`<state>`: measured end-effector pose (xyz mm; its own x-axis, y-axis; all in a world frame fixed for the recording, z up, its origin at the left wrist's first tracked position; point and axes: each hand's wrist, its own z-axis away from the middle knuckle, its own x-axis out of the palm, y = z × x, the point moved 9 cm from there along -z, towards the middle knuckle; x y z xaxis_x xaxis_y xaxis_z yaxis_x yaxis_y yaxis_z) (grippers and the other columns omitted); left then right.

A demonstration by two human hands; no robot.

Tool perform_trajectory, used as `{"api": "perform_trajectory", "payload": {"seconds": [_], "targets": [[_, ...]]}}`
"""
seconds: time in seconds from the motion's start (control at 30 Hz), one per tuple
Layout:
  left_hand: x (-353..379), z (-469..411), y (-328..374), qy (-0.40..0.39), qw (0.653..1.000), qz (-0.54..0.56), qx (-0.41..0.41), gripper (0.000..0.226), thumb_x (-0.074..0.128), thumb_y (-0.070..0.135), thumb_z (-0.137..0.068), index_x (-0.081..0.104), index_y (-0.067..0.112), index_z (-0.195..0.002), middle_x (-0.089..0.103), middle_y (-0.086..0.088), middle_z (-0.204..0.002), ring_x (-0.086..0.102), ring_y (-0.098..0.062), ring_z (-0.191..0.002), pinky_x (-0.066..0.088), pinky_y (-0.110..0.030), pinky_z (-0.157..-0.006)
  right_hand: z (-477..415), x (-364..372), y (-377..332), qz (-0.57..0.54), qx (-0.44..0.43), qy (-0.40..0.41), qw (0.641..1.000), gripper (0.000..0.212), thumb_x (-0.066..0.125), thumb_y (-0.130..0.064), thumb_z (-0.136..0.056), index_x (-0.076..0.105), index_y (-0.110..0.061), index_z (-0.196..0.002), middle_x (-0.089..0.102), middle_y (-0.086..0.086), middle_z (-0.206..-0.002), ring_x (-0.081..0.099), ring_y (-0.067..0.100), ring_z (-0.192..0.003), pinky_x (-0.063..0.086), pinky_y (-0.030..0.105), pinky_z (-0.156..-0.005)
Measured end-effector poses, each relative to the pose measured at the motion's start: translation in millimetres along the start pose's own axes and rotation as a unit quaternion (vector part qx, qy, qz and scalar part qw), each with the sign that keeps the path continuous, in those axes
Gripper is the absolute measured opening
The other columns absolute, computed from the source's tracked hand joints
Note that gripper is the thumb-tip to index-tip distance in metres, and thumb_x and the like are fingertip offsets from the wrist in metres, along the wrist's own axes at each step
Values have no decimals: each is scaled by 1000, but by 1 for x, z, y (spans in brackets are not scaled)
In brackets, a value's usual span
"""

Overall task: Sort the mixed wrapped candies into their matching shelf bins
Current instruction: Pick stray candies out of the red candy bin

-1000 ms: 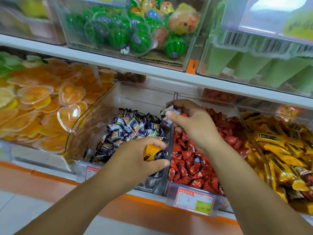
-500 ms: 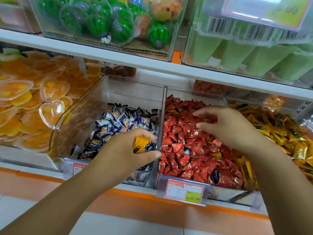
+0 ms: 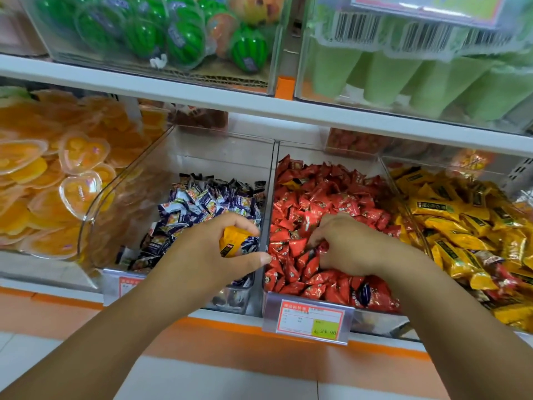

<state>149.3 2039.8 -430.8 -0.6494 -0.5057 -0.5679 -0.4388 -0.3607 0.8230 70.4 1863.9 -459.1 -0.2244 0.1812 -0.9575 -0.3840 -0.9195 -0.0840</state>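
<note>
Clear heart-shaped jelly cups with orange filling (image 3: pixel 80 151) heaped at 9 o'clock. Green watermelon-striped balls in clear wrap (image 3: pixel 184 44) at 11 o'clock. Pale green plastic tubes (image 3: pixel 383 79) at 1–2 o'clock (white barcode stickers (image 3: pixel 357 26) above). Red-bordered price tag (image 3: pixel 311 320) at 5 o'clock.

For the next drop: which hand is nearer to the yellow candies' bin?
Right. The right hand is in the red candies, beside the yellow bin; the left hand, gripping a yellow candy, is over the purple candies.
</note>
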Motion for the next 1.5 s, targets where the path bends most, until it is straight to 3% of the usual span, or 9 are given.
{"api": "perform_trajectory", "payload": {"seconds": [0.1,0.23,0.77,0.97,1.07,1.13,1.27,1.33,1.5], "targets": [[1,1,2,-4,1000,-9,9,39,63,63,-60,57,44,-94,54,22,-57,40,-7,-39,33,-12,-39,5,-14,4,-116,-17,69,991,7,74,-28,-81,68,-28,-84,54,-10,-100,51,8,-101,42,21,-84],[1,0,0,-8,1000,-2,8,41,62,64,-57,57,45,-93,53,21,-57,38,-7,-39,32,-12,-39,15,-29,10,-228,-20,122,966,8,74,-27,-81,68,-27,-76,65,-16,-83,60,0,-80,47,21,-72],[3,4,-1,-9,1000,-11,-7,25,72,47,-76,55,43,-94,50,37,-58,42,-4,-36,32,-10,-41,22,-76,-24,-510,-17,290,810,6,67,-19,-87,66,-15,-91,69,1,-69,55,1,-55,44,16,-58],[2,2,-3,-7,1000,-10,-1,25,71,50,-75,54,45,-93,50,25,-56,39,-5,-39,32,-11,-42,13,-72,-28,-472,-18,215,855,13,59,-21,-93,64,-27,-103,72,-4,-92,60,-4,-62,49,13,-57],[3,2,-2,-15,1000,-9,4,24,71,47,-76,54,45,-93,47,23,-51,40,-5,-38,33,-12,-41,22,-66,2,-310,20,156,938,14,64,-20,-91,70,-32,-94,71,-13,-86,66,5,-74,55,24,-75],[3,2,-2,-18,1000,-8,2,24,72,46,-77,54,45,-93,46,25,-49,40,-4,-38,33,-12,-40,25,-47,8,-184,24,54,981,18,69,-23,-87,71,-33,-102,66,-21,-89,59,-7,-80,49,14,-80],[3,1,-3,-17,1000,-18,1,24,72,47,-76,55,44,-93,48,28,-53,41,-3,-40,35,-11,-42,15,-16,7,-40,27,0,999,49,71,-30,-85,54,-35,-131,52,-12,-125,46,4,-112,35,15,-89],[3,1,-2,-16,1000,-19,2,24,71,48,-76,55,44,-93,48,28,-53,41,-3,-40,34,-10,-43,8,-13,4,-21,21,37,999,44,73,-30,-83,59,-32,-125,53,-7,-123,47,12,-116,39,23,-95],[2,2,-4,-10,1000,-16,-7,26,72,49,-74,56,44,-93,50,30,-54,45,-4,-41,35,-11,-42,17,-28,17,-163,13,97,982,8,78,-30,-78,70,-28,-78,64,-17,-85,56,-2,-77,40,18,-69]]}}
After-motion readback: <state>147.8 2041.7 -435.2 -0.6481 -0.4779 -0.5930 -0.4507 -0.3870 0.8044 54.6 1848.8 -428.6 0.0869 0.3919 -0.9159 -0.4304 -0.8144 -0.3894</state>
